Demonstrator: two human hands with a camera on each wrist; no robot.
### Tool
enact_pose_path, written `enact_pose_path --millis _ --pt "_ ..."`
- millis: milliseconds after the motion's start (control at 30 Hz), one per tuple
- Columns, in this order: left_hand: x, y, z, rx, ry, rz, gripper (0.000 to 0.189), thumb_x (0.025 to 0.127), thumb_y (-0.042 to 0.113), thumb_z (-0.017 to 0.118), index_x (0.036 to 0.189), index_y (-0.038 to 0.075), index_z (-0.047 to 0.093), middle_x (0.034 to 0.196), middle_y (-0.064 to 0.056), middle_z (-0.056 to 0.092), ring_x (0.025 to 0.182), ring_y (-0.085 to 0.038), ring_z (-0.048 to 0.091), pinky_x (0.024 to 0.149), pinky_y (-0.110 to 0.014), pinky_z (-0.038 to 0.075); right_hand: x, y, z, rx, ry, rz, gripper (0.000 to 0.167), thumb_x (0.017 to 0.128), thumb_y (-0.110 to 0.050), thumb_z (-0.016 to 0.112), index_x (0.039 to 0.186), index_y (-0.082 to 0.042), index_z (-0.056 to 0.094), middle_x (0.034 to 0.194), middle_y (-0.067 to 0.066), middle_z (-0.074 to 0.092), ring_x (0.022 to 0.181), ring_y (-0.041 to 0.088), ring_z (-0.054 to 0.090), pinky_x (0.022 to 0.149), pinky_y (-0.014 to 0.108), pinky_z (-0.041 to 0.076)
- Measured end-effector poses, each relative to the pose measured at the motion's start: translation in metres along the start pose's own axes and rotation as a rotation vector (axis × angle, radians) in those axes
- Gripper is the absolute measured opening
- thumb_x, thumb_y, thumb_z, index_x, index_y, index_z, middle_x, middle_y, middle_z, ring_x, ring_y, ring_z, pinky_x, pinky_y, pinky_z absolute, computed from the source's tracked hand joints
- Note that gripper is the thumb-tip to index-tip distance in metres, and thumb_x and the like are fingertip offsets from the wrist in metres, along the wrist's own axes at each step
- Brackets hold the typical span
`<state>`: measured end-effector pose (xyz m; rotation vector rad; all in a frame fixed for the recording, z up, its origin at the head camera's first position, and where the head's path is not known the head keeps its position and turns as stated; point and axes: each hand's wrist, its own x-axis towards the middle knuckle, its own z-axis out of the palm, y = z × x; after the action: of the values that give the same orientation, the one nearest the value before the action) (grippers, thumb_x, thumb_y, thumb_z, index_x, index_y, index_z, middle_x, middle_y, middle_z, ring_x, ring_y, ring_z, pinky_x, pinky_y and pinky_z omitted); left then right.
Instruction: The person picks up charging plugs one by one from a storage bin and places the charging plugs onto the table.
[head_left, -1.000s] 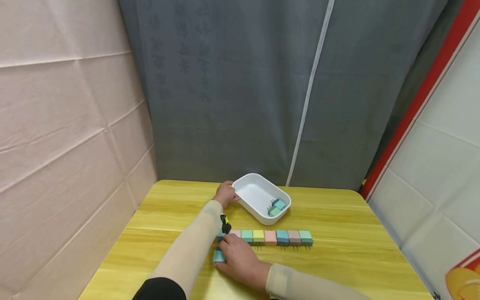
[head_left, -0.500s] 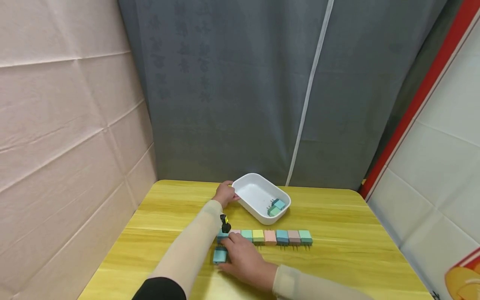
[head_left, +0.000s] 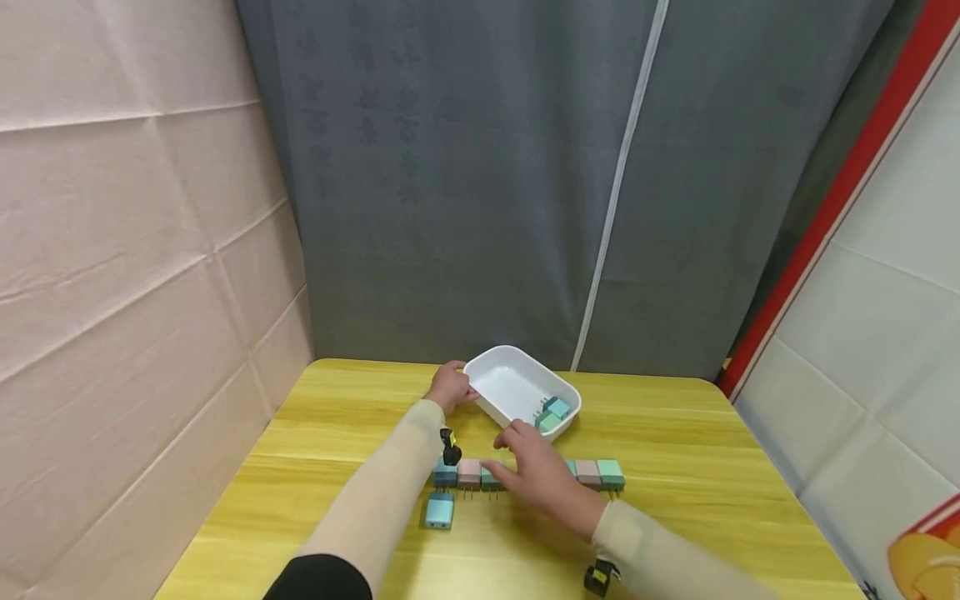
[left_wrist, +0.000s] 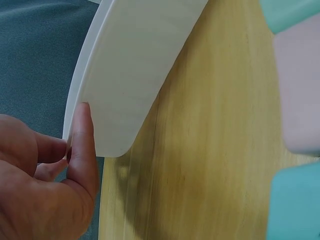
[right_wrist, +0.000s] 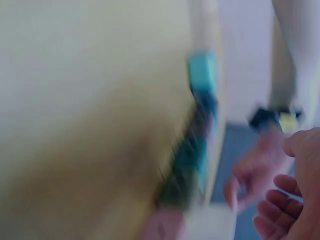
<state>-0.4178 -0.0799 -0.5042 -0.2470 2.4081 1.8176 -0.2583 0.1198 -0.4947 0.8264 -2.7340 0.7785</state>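
Note:
My left hand grips the left end of a white plastic basin; in the left wrist view its thumb and fingers pinch the rim. Inside the basin's right end lie a blue charger plug and a green one, prongs showing. Over the row of pastel charger plugs hovers my right hand, fingers loosely bent and holding nothing, near the basin's front. It hides the middle of the row. A single light blue charger plug stands in front of the row's left end.
The yellow wood-grain table ends at a grey curtain behind the basin. A pale cloth wall rises on the left, a white panel with a red edge on the right.
My right hand has left the light blue charger plug, which now stands apart in front of the row, and has moved up and right toward the basin. The left hand and basin stay put.

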Motion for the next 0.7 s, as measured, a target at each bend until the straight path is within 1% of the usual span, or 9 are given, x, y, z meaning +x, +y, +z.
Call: enact_pose_path --millis 100,167,200,267,333,467,600,700 --pt "0.0 0.0 -0.001 -0.006 -0.006 -0.009 0.056 0.104 -0.007 0.049 0.16 -0.003 0.051 0.138 -0.031 0.067 0.087 -0.023 0.075 0.09 -0.037 0.068 0.012 0.021 -0.018 0.022 0.053 -0.001 0.025 0.101 -0.024 0.083 0.115 -0.007 0.072 0.111 0.008 0.067 0.101 0.022 0.064 0.09 0.044 0.063" --pt "0.001 0.0 -0.002 -0.008 -0.004 -0.014 0.056 0.104 -0.007 0.049 0.159 -0.003 0.051 0.137 -0.03 0.067 0.086 -0.023 0.075 0.092 -0.039 0.067 0.021 0.038 -0.028 0.001 0.051 0.002 0.025 0.1 -0.018 0.084 0.118 -0.006 0.071 0.112 0.01 0.067 0.101 0.024 0.065 0.09 0.045 0.063" --pt "0.001 -0.001 -0.002 -0.011 -0.003 -0.015 0.056 0.104 -0.007 0.049 0.159 -0.003 0.051 0.136 -0.03 0.067 0.086 -0.023 0.075 0.094 -0.041 0.067 0.026 0.046 -0.033 -0.017 0.033 0.004 0.028 0.099 -0.015 0.084 0.122 -0.005 0.071 0.114 0.01 0.066 0.102 0.025 0.065 0.092 0.046 0.063" --pt "0.002 -0.002 -0.002 -0.014 0.0 -0.013 0.056 0.103 -0.007 0.049 0.159 -0.003 0.052 0.135 -0.03 0.067 0.085 -0.023 0.074 0.095 -0.042 0.066 0.033 0.062 -0.041 -0.066 -0.033 0.013 0.037 0.096 -0.012 0.086 0.129 -0.006 0.07 0.116 0.01 0.065 0.104 0.026 0.064 0.095 0.048 0.063" --pt "0.003 -0.003 0.0 -0.018 0.003 -0.011 0.056 0.103 -0.007 0.049 0.159 -0.003 0.052 0.135 -0.031 0.068 0.084 -0.023 0.074 0.095 -0.043 0.066 0.041 0.077 -0.048 -0.119 -0.125 0.018 0.046 0.095 -0.011 0.087 0.136 -0.007 0.068 0.121 0.011 0.064 0.108 0.026 0.063 0.1 0.048 0.062" --pt "0.005 -0.005 0.003 -0.021 0.008 -0.008 0.055 0.102 -0.008 0.05 0.158 -0.003 0.053 0.135 -0.03 0.068 0.086 -0.023 0.075 0.088 -0.037 0.068 0.055 0.097 -0.056 -0.157 -0.279 0.016 0.054 0.093 -0.008 0.089 0.142 -0.005 0.068 0.131 0.019 0.065 0.114 0.03 0.063 0.109 0.052 0.06" --pt "0.005 -0.006 0.003 -0.019 0.01 -0.01 0.057 0.102 -0.009 0.051 0.158 -0.002 0.054 0.138 -0.029 0.067 0.088 -0.024 0.075 0.081 -0.031 0.069 0.069 0.102 -0.06 -0.158 -0.401 0.004 0.056 0.091 -0.007 0.091 0.143 -0.004 0.07 0.132 0.02 0.066 0.112 0.031 0.063 0.112 0.054 0.058" --pt "0.005 -0.005 0.003 -0.024 0.009 -0.007 0.057 0.102 -0.008 0.05 0.159 -0.001 0.053 0.138 -0.029 0.067 0.087 -0.024 0.074 0.081 -0.031 0.069 0.081 0.098 -0.064 -0.21 -0.492 -0.022 0.056 0.09 -0.005 0.091 0.143 -0.006 0.071 0.13 0.019 0.067 0.108 0.03 0.063 0.111 0.054 0.059"
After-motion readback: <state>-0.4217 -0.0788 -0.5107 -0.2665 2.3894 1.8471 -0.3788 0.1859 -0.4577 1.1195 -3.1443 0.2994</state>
